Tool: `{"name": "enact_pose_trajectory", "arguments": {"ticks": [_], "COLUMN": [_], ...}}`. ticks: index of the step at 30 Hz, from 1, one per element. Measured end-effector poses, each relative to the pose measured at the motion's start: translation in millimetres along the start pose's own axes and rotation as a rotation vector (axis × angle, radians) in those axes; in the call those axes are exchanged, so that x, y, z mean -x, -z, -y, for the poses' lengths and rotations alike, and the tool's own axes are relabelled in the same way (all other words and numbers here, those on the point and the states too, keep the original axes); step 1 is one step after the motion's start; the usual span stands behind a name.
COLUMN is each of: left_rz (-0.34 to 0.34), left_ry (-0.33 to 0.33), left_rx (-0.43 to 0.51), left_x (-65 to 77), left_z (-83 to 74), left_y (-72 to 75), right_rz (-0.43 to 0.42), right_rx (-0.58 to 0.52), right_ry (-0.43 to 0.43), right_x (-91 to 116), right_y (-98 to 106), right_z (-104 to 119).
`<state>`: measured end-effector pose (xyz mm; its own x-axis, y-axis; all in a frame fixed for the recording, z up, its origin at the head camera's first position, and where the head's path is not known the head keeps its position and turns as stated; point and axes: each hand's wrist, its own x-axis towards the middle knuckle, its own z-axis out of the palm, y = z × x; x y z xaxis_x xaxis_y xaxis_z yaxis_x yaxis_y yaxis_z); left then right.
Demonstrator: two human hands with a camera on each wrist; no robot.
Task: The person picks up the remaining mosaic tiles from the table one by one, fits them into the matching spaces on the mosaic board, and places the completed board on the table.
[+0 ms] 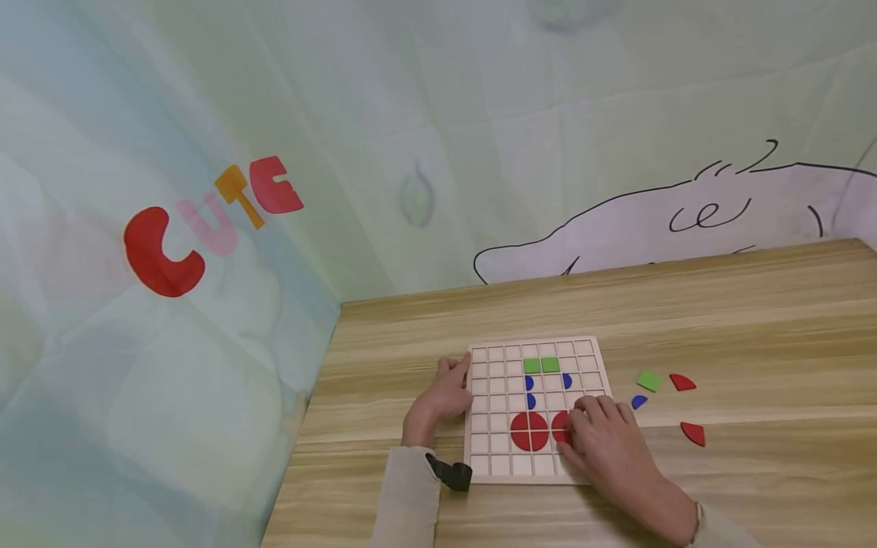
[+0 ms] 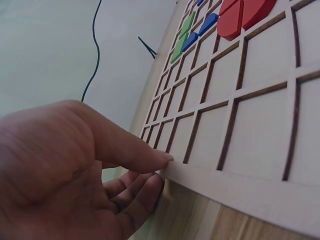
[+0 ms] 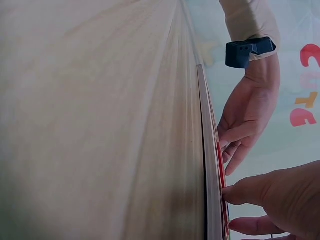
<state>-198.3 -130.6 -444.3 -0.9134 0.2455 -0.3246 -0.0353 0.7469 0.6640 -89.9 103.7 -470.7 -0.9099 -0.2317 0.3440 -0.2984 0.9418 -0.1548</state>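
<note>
Head view, lower centre: the left hand pinches the wooden grid board by its edge; whether the right hand grips a red quarter-circle tile is hidden. A sideways nudge could unseat it.

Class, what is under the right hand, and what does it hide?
Under the right hand is the near right part of the board. In the head view, a red shape peeks out beside the hand; how far it continues, and what else is covered, cannot be seen.
</note>
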Motion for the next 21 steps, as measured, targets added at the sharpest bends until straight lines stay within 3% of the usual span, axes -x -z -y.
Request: {"name": "enact_pose_trajectory", "arguments": {"ticks": [10, 15, 21], "left_rz": [-0.010, -0.005, -0.003], "left_ry": [0.005, 0.008, 0.014], "left_rx": [-0.006, -0.002, -0.004], "left_x": [-0.7, -1.2, -1.3], "left_z": [0.7, 1.5, 0.7], "left_y": [-1.3, -1.4, -1.2], "right_rz": [0.021, 0.026, -0.101], "right_rx": [-0.063, -0.110, -0.139], "right_ry": [-0.025, -0.073, -0.104], "right_x": [3, 4, 5], "right_y": [9, 18, 28], "right_z": [-5, -20, -58]}}
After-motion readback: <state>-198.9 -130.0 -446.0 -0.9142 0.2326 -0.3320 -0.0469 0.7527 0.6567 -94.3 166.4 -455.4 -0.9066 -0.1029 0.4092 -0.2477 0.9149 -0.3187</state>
